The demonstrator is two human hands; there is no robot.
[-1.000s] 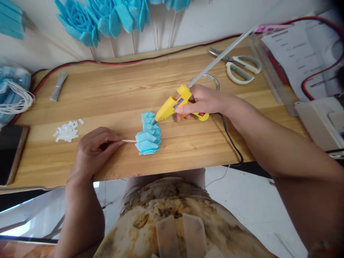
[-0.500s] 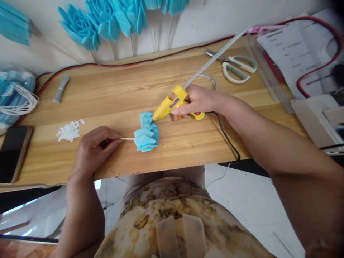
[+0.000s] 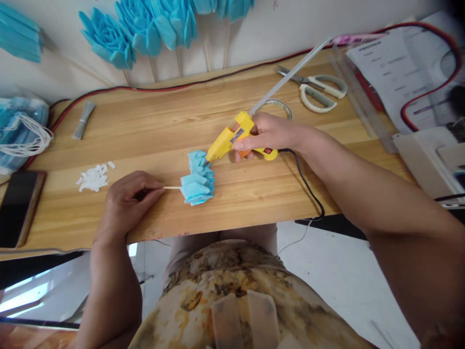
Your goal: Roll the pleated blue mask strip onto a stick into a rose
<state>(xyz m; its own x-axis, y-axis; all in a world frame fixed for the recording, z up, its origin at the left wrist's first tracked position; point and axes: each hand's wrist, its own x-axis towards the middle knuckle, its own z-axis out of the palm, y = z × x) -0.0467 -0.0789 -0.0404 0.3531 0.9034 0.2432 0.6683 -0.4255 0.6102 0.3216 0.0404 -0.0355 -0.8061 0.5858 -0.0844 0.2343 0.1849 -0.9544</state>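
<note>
My left hand (image 3: 132, 198) pinches a thin wooden stick (image 3: 172, 187) between thumb and fingers, resting near the table's front edge. At the stick's right end sits a light-blue folded flower (image 3: 197, 188), lying on its side. A strip of the same blue material (image 3: 197, 159) extends from it, away from me. My right hand (image 3: 267, 133) is wrapped round a yellow glue gun (image 3: 228, 140), its nozzle pointing down-left at the blue strip. Whether the tip touches the strip I cannot tell. A long clear glue stick (image 3: 290, 72) sticks out of the gun's back.
White-handled scissors (image 3: 317, 92) and a tape roll (image 3: 279, 104) lie behind my right hand. White scraps (image 3: 93, 178) and a phone (image 3: 20, 208) are at left. Finished blue flowers (image 3: 109, 39) on sticks lean on the wall. The gun's black cord (image 3: 308, 184) hangs near the front edge.
The glue gun has tilted very slightly and its nozzle has shifted a touch left along the blue strip. My left hand and the flower stay in place.
</note>
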